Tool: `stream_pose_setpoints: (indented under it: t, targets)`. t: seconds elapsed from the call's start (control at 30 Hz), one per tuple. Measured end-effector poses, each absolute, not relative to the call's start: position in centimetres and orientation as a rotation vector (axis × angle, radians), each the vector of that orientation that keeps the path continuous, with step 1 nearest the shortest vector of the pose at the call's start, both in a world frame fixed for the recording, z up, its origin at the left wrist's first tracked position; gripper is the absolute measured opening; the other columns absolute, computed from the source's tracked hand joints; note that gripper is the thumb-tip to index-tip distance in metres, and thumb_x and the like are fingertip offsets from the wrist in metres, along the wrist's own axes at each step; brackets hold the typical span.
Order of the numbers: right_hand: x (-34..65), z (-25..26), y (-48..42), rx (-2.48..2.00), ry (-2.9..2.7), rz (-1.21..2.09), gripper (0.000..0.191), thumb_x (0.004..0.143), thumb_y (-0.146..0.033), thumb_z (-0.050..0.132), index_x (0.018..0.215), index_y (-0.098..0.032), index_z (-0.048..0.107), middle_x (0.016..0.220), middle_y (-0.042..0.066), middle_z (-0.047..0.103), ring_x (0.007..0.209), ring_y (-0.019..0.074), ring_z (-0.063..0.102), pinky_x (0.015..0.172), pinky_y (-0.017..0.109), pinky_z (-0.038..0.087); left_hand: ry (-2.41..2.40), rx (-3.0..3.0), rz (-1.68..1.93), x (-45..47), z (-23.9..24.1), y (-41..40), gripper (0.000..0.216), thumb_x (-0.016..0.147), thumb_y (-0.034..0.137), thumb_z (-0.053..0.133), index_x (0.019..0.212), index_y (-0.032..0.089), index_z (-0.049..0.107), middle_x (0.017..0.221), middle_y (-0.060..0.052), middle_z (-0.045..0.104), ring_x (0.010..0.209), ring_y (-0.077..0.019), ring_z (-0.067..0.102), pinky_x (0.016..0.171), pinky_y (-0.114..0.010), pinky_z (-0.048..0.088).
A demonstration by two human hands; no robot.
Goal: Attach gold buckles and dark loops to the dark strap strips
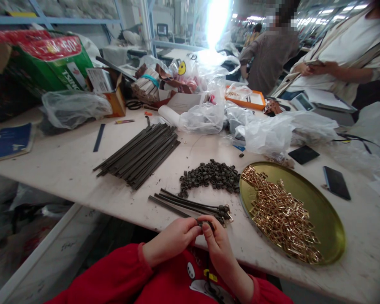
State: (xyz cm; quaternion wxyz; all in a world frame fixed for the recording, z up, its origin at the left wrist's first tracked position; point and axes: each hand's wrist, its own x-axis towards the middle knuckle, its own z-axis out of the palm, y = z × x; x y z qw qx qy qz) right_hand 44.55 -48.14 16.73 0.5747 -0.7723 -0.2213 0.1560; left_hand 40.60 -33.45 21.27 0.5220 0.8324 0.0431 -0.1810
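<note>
Both hands meet at the near edge of the desk [82, 169], just in front of the person's red sleeves. The left hand [171, 242] and the right hand [220, 249] are pressed close together, fingertips pinching a small dark loop piece [205, 223] at the end of a thin black strap; the exact grip is partly hidden by the fingers.

Procedure, as judged from this view: hold the strap end steady with one hand and feed the fitting squarely along it with the other. Keep the work low over the desk so that a dropped part stays within reach.

The small dark loop piece appears matte and dark grey, matching the heap of dark loops [210, 175] lying farther away at centre. Just beyond the hands lies a small group of fitted straps [190, 202], each with hardware at its right end. To the right stands a round gold tray [329, 219] holding gold buckles [281, 215]. Farther left, a bundle of plain black straps [142, 154] lies diagonally.
</note>
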Motion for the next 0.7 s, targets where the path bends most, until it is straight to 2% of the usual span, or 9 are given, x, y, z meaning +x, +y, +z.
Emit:
stream_pose_setpoints:
  t: [0.07,0.17,0.27,0.33,0.43,0.5,0.57,0.6,0.7]
  targets:
    - [44.8,17.2,-48.3,-1.784,-0.492,0.403,0.032,0.086,-0.044,0.041,0.097,-0.019,0.058,0.091,0.006,0.062,0.088,0.0193,0.056,0.079,0.031,0.042,0.071,2.051,-0.400,40.7,21.3,-33.4,0.031,0.087,0.031,0.036,0.074,0.015,0.059,0.068,0.000,0.059,0.062,-0.0133,0.049,0.058,-0.021,0.035]
    - [45.4,18.2,-48.6,-1.693,-0.391,0.580,0.040,0.086,-0.050,0.037,0.095,-0.019,0.060,0.069,0.001,0.058,0.068,0.0165,0.054,0.066,0.028,0.043,0.050,2.073,-0.425,40.6,21.5,-32.7,0.028,0.085,0.028,0.038,0.079,0.015,0.062,0.077,-0.002,0.064,0.070,-0.0148,0.054,0.063,-0.021,0.037]
    - [46.1,18.8,-48.8,-1.617,-0.307,0.733,0.035,0.081,-0.052,0.048,0.085,-0.019,0.059,0.059,-0.003,0.050,0.058,0.0135,0.049,0.059,0.025,0.041,0.094,2.105,-0.485,40.5,21.7,-31.9,0.028,0.083,0.029,0.040,0.078,0.015,0.064,0.075,-0.002,0.065,0.069,-0.0154,0.055,0.061,-0.022,0.036]
    - [46.5,18.5,-49.0,-1.599,-0.294,0.767,0.032,0.078,-0.050,0.054,0.078,-0.019,0.057,0.058,-0.004,0.050,0.057,0.0126,0.048,0.058,0.024,0.040,0.102,2.115,-0.497,40.4,21.7,-31.5,0.028,0.083,0.029,0.041,0.077,0.015,0.065,0.071,-0.001,0.063,0.067,-0.0152,0.055,0.058,-0.021,0.035]
    - [46.8,17.9,-49.5,-1.615,-0.306,0.757,0.033,0.082,-0.051,0.046,0.080,-0.019,0.056,0.059,-0.003,0.052,0.057,0.0136,0.050,0.059,0.026,0.042,0.072,2.063,-0.500,40.4,21.8,-31.1,0.029,0.084,0.029,0.040,0.079,0.015,0.066,0.072,-0.001,0.064,0.068,-0.0148,0.055,0.060,-0.021,0.036]
    - [46.9,17.8,-49.8,-1.689,-0.447,0.673,0.035,0.084,-0.050,0.042,0.094,-0.019,0.056,0.074,0.002,0.060,0.070,0.0170,0.056,0.065,0.029,0.044,0.030,2.033,-0.498,40.6,22.0,-31.1,0.030,0.084,0.028,0.039,0.083,0.015,0.066,0.078,-0.002,0.066,0.072,-0.0152,0.056,0.064,-0.021,0.038]
    - [46.8,18.1,-50.0,-1.834,-0.730,0.547,0.035,0.083,-0.046,0.048,0.107,-0.021,0.055,0.095,0.006,0.061,0.086,0.0200,0.056,0.074,0.031,0.044,-0.029,2.027,-0.501,40.8,22.3,-31.1,0.029,0.084,0.027,0.039,0.085,0.016,0.066,0.083,-0.002,0.067,0.074,-0.0156,0.056,0.066,-0.021,0.039]
    - [46.8,18.4,-49.9,-1.917,-0.887,0.484,0.033,0.082,-0.042,0.051,0.108,-0.022,0.056,0.098,0.007,0.061,0.089,0.0205,0.056,0.075,0.031,0.044,-0.054,2.029,-0.512,40.9,22.4,-31.2,0.029,0.084,0.026,0.039,0.085,0.016,0.066,0.084,-0.002,0.067,0.074,-0.0156,0.056,0.066,-0.021,0.039]
    - [46.5,19.2,-49.6,-2.124,-1.233,0.346,0.019,0.085,-0.033,0.051,0.098,-0.022,0.059,0.083,0.004,0.063,0.077,0.0189,0.056,0.067,0.029,0.042,-0.088,2.059,-0.566,40.9,22.5,-31.6,0.028,0.083,0.025,0.039,0.082,0.015,0.066,0.080,0.000,0.067,0.069,-0.0146,0.056,0.060,-0.019,0.038]
